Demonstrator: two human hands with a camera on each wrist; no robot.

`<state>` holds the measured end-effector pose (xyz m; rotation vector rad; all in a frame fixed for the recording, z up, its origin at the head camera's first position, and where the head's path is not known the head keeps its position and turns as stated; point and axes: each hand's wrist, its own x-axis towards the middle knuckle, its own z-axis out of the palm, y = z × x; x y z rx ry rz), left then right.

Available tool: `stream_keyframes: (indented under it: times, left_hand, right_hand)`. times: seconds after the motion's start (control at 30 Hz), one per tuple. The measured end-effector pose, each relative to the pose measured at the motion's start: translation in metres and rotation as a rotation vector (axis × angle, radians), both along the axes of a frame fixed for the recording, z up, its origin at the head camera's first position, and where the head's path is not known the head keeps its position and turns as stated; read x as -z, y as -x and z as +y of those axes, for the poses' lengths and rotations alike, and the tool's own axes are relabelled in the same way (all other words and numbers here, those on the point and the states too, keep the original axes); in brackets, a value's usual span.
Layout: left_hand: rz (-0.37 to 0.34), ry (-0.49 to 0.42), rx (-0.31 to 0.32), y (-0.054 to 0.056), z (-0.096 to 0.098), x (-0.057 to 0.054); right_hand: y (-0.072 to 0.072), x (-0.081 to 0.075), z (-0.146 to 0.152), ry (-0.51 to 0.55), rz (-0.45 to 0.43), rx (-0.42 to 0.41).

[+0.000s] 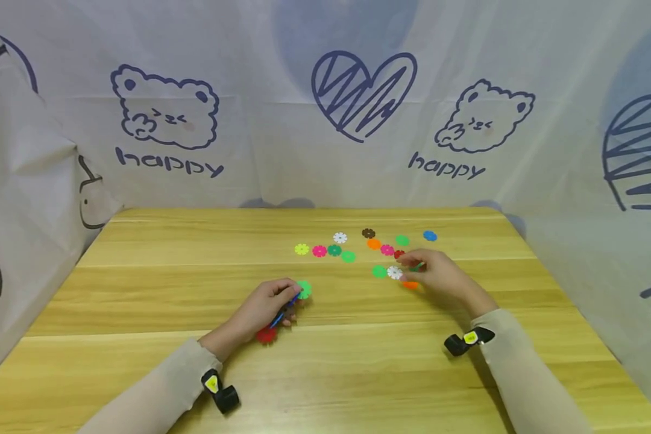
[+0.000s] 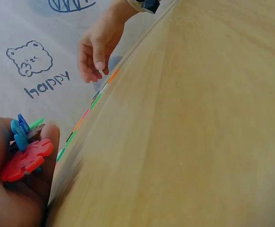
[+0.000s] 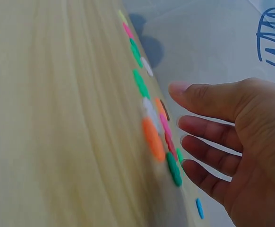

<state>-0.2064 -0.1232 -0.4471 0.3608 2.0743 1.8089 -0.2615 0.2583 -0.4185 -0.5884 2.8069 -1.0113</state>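
My left hand (image 1: pixel 266 305) grips a joined cluster of notched plastic discs over the near middle of the table. A red disc (image 2: pixel 26 160), a blue disc (image 2: pixel 19 135) and a light green disc (image 1: pixel 304 290) stick out of this grip; palm and fingers hide part of the cluster. Above the loose discs on the right hovers my right hand (image 1: pixel 436 272), thumb and fingers parted and nothing between them. Around its fingertips lie a white disc (image 1: pixel 394 273), an orange disc (image 1: pixel 410 285), a dark green disc (image 3: pixel 173 169) and a red disc (image 1: pixel 399 254).
Farther back on the wooden table (image 1: pixel 168 271) lie more flat discs, among them a yellow disc (image 1: pixel 301 249), a brown disc (image 1: pixel 368 233) and a blue disc (image 1: pixel 430 235). A printed cloth (image 1: pixel 282 132) hangs behind the table's far edge and along its sides.
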Motion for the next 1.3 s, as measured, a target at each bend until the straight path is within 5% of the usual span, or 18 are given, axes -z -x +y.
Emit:
stream_keyframes:
  times: [0.47,0.8,1.3]
  left_hand:
    - [-0.074,-0.098,-0.107,0.0,0.002,0.0]
    - [-0.092,-0.161,-0.087,-0.004,0.002,-0.001]
    - [-0.066,-0.14,-0.064,-0.003,0.004,0.002]
  right_hand:
    - [-0.01,0.011,0.016,-0.044,-0.028,0.014]
    - [-0.007,0.017,0.019,-0.042,-0.002,0.005]
    - [-0.007,0.014,0.015,-0.055,-0.033,0.005]
